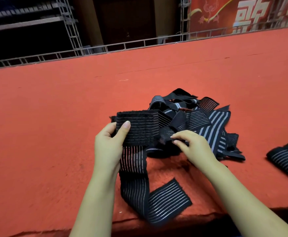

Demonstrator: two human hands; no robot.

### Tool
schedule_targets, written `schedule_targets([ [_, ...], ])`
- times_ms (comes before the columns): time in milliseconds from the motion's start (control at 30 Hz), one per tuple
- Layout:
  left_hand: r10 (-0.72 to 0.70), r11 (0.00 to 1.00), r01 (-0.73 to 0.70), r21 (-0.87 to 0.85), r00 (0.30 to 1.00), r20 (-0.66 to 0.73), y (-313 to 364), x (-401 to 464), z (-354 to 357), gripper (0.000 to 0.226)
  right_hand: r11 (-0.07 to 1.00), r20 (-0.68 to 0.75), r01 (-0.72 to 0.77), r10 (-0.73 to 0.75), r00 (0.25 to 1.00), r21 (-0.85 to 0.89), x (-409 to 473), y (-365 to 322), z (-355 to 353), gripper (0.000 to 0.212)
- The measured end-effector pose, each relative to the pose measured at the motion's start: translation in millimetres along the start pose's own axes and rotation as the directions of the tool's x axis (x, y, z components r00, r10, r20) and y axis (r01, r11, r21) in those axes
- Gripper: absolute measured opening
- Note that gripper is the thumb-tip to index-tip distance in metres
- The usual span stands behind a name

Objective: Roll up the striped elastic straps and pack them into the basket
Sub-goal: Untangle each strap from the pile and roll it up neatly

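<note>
The left hand [108, 144] grips one end of a black strap [136, 161], thumb [123, 130] pressed over the front of its fuzzy end patch and the other fingers curled behind it, out of sight. From that patch the strap hangs down past the wrist, runs toward the near edge of the red felt [54, 117], bends there and lies back across the felt with its pale stripes up, the free end pointing right.

The right hand [193, 146] reaches in from the right, fingers narrow and bent, its fingertips [174, 139] pinching a dark fold at the right edge of the patch; whether that fold belongs to the held strap or to the pile behind it is hard to tell.

The pile [198, 120] of loose straps sits just beyond the hands, a tangle of black bands with thin white stripes, some showing broader grey stripes, some flat, some twisted over each other. It touches the right hand's knuckles.

Well to the right, apart from the pile, two rolls [287, 159] of strap lie side by side on the felt, cut off by the frame edge.

Beyond the felt's far edge runs a metal truss [105, 48], and a red banner [242, 14] with pale characters stands at upper right
</note>
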State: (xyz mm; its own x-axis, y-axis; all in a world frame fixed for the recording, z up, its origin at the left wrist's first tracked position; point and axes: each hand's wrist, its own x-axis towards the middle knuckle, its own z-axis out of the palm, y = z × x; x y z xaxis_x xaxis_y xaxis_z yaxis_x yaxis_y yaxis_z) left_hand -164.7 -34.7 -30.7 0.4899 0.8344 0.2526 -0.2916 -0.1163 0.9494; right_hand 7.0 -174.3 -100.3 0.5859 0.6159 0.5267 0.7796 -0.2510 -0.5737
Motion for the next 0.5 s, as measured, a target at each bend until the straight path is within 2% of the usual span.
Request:
schedule_targets([
  [67,-0.02,1.0,0.02,-0.001,1.0,-0.017,-1.8,-0.1,-2.8,0.009,0.996,-0.086,0.033,-0.04,0.995,-0.087,0.4,9.6,5.2,0.012],
  [100,-0.023,1.0,0.022,-0.004,0.999,-0.042,-2.6,0.6,-5.1,0.01,0.991,-0.096,0.001,-0.014,0.995,-0.133,1.0,16.3,5.3,0.012],
  [233,0.031,0.999,-0.033,-0.008,0.988,-0.149,4.0,6.2,-18.1,0.017,0.931,-0.069,-0.325,0.317,0.946,-0.166,-1.7,45.1,-12.5,0.017],
  [300,0.061,0.997,-0.068,-0.032,0.983,-0.175,10.9,8.5,-21.7,0.017,0.904,-0.059,-0.397,0.393,0.918,-0.156,-1.9,52.7,-21.9,0.023],
  [433,0.134,0.987,-0.148,-0.06,0.971,-0.196,28.2,12.7,-23.2,0.016,0.884,-0.075,-0.452,0.446,0.892,-0.121,2.1,45.6,-30.1,0.043],
  [500,0.164,0.982,-0.178,-0.067,0.97,-0.178,38.3,15.3,-22.8,0.015,0.902,-0.118,-0.431,0.426,0.897,-0.029,4.8,31.7,-31.6,0.047],
])
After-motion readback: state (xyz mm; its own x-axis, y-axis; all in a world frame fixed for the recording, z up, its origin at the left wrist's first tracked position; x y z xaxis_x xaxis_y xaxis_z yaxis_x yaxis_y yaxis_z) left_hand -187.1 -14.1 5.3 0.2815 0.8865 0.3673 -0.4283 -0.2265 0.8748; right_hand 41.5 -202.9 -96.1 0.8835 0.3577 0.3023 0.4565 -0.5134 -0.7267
